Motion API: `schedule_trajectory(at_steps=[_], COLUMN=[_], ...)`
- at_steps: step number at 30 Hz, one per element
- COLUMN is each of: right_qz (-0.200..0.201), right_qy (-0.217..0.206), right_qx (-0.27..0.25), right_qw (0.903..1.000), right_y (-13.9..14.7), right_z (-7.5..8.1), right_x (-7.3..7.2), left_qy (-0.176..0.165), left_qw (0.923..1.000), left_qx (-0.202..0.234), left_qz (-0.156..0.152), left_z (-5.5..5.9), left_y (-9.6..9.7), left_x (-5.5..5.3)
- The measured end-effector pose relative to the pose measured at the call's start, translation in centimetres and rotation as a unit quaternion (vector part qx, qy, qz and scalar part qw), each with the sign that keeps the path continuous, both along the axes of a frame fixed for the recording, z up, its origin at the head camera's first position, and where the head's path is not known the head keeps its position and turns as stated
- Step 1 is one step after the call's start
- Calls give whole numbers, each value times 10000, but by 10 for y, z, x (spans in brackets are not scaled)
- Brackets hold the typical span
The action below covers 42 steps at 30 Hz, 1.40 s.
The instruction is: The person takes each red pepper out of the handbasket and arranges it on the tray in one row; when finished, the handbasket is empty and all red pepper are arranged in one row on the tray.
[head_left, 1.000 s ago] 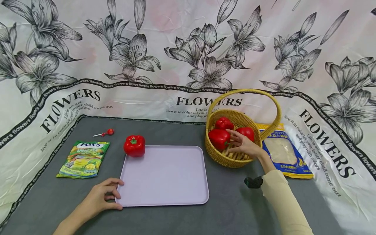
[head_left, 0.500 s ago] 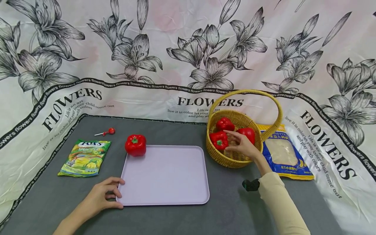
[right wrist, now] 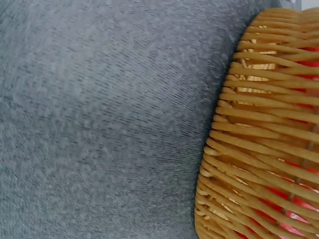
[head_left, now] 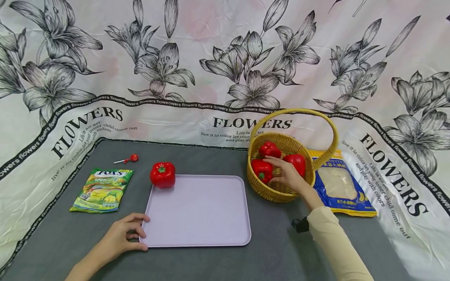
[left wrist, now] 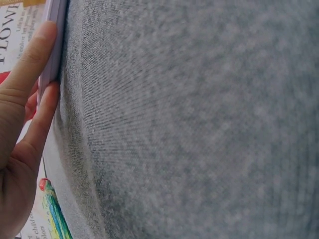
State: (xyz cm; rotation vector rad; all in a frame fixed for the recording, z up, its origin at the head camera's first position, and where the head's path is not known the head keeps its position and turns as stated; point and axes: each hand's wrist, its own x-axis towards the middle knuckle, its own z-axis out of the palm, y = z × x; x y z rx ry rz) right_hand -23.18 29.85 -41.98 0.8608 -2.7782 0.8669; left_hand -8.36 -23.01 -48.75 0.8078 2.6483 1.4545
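In the head view, my left hand (head_left: 121, 234) holds the left edge of a pale lilac tray (head_left: 197, 210) near its front corner. The left wrist view has the thumb and a fingertip against the tray's side wall (left wrist: 54, 45). My right hand (head_left: 290, 175) reaches into a yellow woven basket (head_left: 268, 194). Its index finger and thumb hold the right side of a red bell pepper (head_left: 259, 168). Two more bell peppers are in there, one behind (head_left: 270, 149) and another to the right (head_left: 297, 162). A red bell pepper (head_left: 162, 175) sits over the tray's far left corner.
Left of the tray lie a green and yellow Fox's candy bag (head_left: 102, 191) and a red lollipop (head_left: 133, 158). The basket's tall handle (head_left: 299, 110) arches above it. A blue and yellow food packet (head_left: 339, 183) lies beside the basket. Behind the grey table hangs flowered cloth.
The bell pepper at my right hand has turned inside the basket, its stem now facing forward. My right fingers have moved slightly left over it. My left hand stays at the tray.
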Motion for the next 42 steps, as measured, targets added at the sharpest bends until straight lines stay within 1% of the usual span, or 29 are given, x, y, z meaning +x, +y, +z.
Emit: schedule_trajectory(at_steps=[2, 4, 6, 8, 10, 12, 13, 15, 17, 19, 21, 22, 24, 27, 29, 33, 36, 38, 40, 42], right_qz=[-70, -188, -305, -292, -271, -306, -331, -479, -599, -619, -666, -684, -718, -865, -948, -1120, -1195, -1196, -1178, -1194], right_qy=[-124, -380, -758, -1176, -1635, -2032, -2203, -2390, -2468, -2415, -2294, -2203, -2062, -1990, -2069, -2175, -2327, -2613, -2966, -3256], right_qx=[10, 7, -38, -215, -537, -903, -1121, -1467, -1701, -1876, -1905, -1872, -1876, -1775, -1776, -1570, -1525, -1769, -2200, -2628], right_qw=[9999, 9991, 9967, 9924, 9847, 9745, 9684, 9587, 9521, 9501, 9522, 9548, 9577, 9599, 9574, 9568, 9530, 9413, 9218, 9004], right_y=[2, 6, 10, 14, 16, 17, 17, 15, 12, 8, 4, 1, -4, -9, -9, -1, 8, 12, 15, 15], right_z=[3, 6, 8, 10, 10, 8, 6, 3, 1, -1, -1, 1, 8, 20, 25, 21, 17, 17, 21, 27], right_x=[0, 1, 0, 0, 0, 1, 1, 2, 3, 2, 3, 3, 7, 12, 14, 8, 2, 0, -1, 0], left_qy=[-4, 25, 61, 99, 113, 112, 98, 92, 72, 18, 3, -15, -17, 53, 99, 114, 108, 115, 140, 133], left_qw=[10000, 10000, 10000, 9999, 9999, 9999, 9999, 9999, 10000, 10000, 10000, 10000, 10000, 10000, 9999, 9999, 9999, 9999, 9999, 9999], left_qx=[-3, 3, 22, 31, 29, 9, 16, 32, 20, -14, -39, -60, -79, -52, -37, 64, 76, 55, 40, 22], left_qz=[0, -2, -19, -25, -16, -7, -17, -33, -34, -16, 5, 19, 18, 0, -12, -64, -69, -47, -23, -5], left_z=[-1, -1, -1, -1, -1, -1, -1, -1, 0, 1, 1, 2, 3, 2, 1, 0, 0, 0, 0, 0], left_y=[0, 0, 0, 0, 0, -1, -1, -1, -1, 0, 0, 0, 0, 1, 1, 2, 3, 2, 2, 1], left_x=[0, 0, 0, 1, 1, 1, 1, 1, 2, 2, 2, 2, 2, 1, 1, 1, 1, 1, 1, 1])
